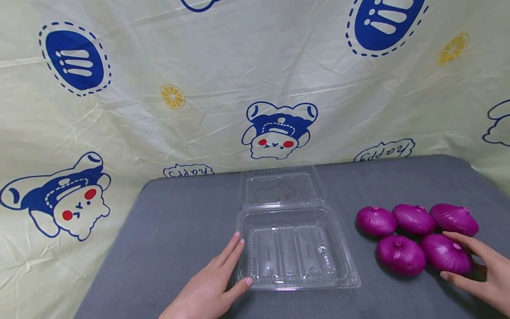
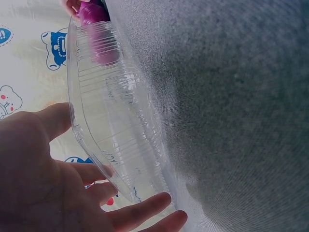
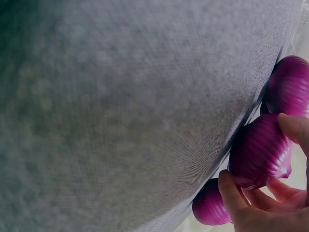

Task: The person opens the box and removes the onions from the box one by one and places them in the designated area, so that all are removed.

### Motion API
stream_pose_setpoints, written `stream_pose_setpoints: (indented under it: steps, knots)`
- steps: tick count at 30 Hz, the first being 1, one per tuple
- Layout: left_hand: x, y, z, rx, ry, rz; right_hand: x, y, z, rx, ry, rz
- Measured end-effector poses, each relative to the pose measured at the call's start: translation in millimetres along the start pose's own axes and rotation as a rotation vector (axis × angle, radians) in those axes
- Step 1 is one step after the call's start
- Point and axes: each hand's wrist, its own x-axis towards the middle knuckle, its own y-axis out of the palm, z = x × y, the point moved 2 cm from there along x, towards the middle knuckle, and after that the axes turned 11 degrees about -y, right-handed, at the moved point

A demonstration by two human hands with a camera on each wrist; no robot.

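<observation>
A clear plastic clamshell container [image 1: 295, 252] lies with its lid folded back on the grey table. At its left side, my left hand [image 1: 211, 279] rests with fingers extended along the wall and the thumb at the front rim. In the left wrist view, the thumb [image 2: 57, 118] touches the container's rim [image 2: 72, 92]. My right hand [image 1: 484, 270] grips a purple onion [image 1: 445, 253], the front right one of a group; thumb and fingers lie around its sides. The right wrist view shows this onion [image 3: 260, 150] between the fingertips, close to the cloth.
Several other purple onions sit close together: one front left [image 1: 400, 255], and a back row with left [image 1: 376, 221], middle [image 1: 414, 219] and right [image 1: 454, 219] ones. Grey cloth [image 1: 179, 221] covers the table. A printed curtain [image 1: 215, 133] hangs right behind its far edge.
</observation>
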Motion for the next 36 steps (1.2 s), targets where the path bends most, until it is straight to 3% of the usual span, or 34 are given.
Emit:
stream_pose_setpoints:
  steps: [16, 20, 31, 36]
  knots:
    - [2.1, 0.3, 0.2, 0.012, 0.012, -0.005, 3.8, -0.3, -0.8, -0.004, 0.066, 0.119]
    - [1.9, 0.4, 1.0, 0.016, 0.021, -0.022, 7.2, 0.1, 3.0, -0.003, 0.052, 0.152]
    - [3.6, -0.1, 0.0, 0.007, 0.006, -0.003, 10.5, 0.5, -1.1, 0.004, 0.058, 0.19]
    - [3.7, -1.1, -0.4, 0.007, 0.029, -0.019, 11.8, -3.0, -0.5, 0.006, 0.038, 0.157]
